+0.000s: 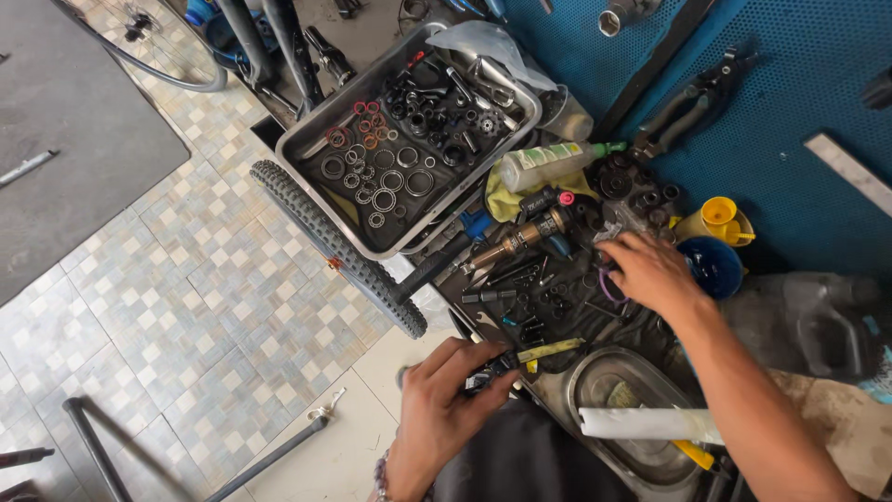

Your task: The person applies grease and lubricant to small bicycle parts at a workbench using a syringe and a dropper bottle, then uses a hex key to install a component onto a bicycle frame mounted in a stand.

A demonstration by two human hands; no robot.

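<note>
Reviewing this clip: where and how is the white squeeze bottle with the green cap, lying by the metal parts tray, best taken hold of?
Probably around the white body of the squeeze bottle, coming from above. It lies on its side beside the metal tray, green nozzle pointing right, so the wide barrel is exposed on top while the nozzle is narrow. The right hand is nearest.

Cluttered workbench [799, 112] (blue mat), parts tray [311, 130], oval dish [581, 386]

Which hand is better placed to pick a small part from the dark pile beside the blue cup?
The right hand: its fingers already rest on the parts pile beside the blue cup. The left hand is farther away and holds a small tool.
</note>
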